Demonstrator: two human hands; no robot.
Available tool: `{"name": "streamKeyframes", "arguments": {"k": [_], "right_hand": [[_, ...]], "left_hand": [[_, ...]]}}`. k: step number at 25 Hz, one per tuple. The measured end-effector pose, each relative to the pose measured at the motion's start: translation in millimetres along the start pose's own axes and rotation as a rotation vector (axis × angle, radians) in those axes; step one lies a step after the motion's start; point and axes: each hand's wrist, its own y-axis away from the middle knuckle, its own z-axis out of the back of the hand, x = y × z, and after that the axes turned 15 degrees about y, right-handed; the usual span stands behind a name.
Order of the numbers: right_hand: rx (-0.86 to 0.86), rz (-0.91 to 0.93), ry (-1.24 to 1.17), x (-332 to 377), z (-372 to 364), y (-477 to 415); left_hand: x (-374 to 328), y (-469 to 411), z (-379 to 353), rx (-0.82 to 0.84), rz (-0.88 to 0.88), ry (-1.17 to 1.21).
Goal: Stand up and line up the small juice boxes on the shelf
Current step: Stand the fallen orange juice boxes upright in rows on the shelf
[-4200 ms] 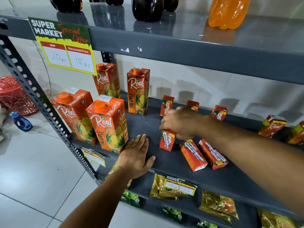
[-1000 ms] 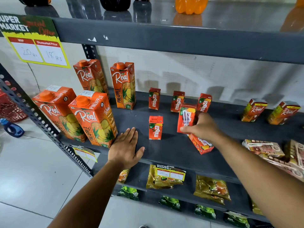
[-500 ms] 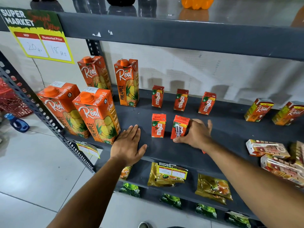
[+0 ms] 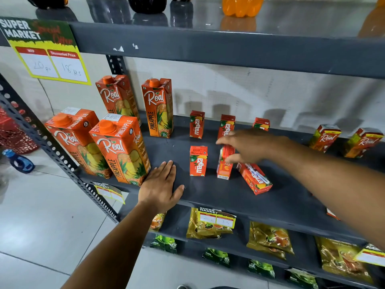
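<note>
Three small red Maaza juice boxes stand in a back row (image 4: 196,125), (image 4: 226,126), (image 4: 261,124) on the grey shelf (image 4: 210,195). In front of them one box (image 4: 198,161) stands upright, and a second box (image 4: 223,168) stands beside it, turned edge-on. My right hand (image 4: 248,147) hovers over that second box with fingers spread and the thumb touching its side. Another Maaza box (image 4: 255,180) lies flat to the right. My left hand (image 4: 160,184) rests flat on the shelf's front edge.
Several tall orange Real pineapple cartons (image 4: 120,149) fill the shelf's left end. Two small Real boxes (image 4: 324,137) (image 4: 362,142) stand at the right rear. Bottles stand on the shelf above, and tea packets (image 4: 208,224) lie on the shelf below. A price sign (image 4: 50,57) hangs top left.
My right hand set the second front box upright beside the first and opened, lifting its fingers off it. The flat box behind the hand has come into view. My left hand stayed put.
</note>
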Motion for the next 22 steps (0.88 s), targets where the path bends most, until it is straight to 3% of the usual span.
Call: {"name": "streamKeyframes", "arguments": {"k": [5, 10, 12, 14, 19, 22], "right_hand": [[0.021, -0.242, 0.062, 22.0, 3.7, -12.5], [0.049, -0.297, 0.002, 26.6, 2.8, -12.3], [0.029, -0.311, -0.100, 19.6, 5.4, -10.6], [-0.046, -0.399, -0.357, 0.4, 3.9, -5.7], [0.292, -0.588, -0.407, -0.5, -58.2, 27.0], [0.194, -0.690, -0.458, 12.8, -82.3, 30.7]], "left_hand": [[0.3, 0.2, -0.1, 0.003, 0.003, -0.011], [0.4, -0.6, 0.4, 0.007, -0.002, -0.018], [0.5, -0.8, 0.7, 0.010, -0.002, -0.019], [0.2, -0.9, 0.2, 0.004, -0.003, -0.018], [0.7, -0.5, 0.6, 0.014, 0.001, -0.018], [-1.2, 0.0, 1.5, 0.018, 0.008, -0.009]]}}
